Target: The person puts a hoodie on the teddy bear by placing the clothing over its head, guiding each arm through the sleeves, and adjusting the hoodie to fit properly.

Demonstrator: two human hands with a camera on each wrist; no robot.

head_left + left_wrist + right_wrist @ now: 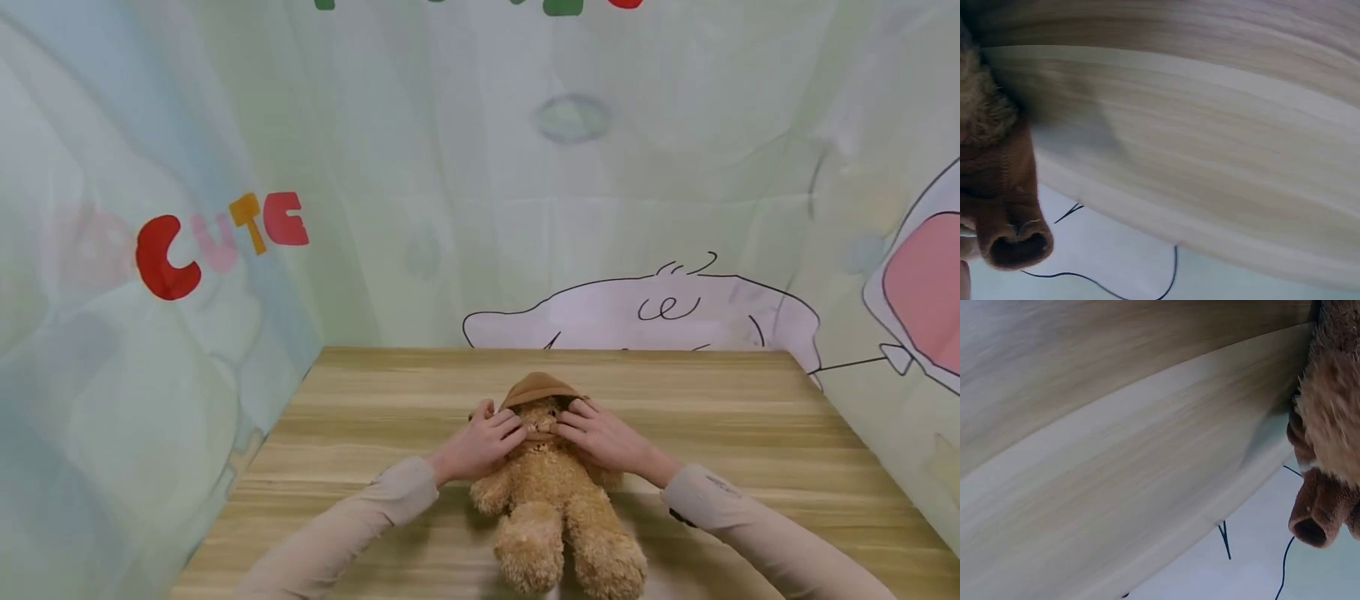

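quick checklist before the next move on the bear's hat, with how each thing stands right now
1. Bear resting on the table, feet toward the person: ok
2. Brown hat over the top of its head: ok
3. Left hand and right hand at opposite sides of the head: ok
4. Bear's face fully in view: not ok, fingers partly cover it
5. Firm grip on the hat: cannot tell
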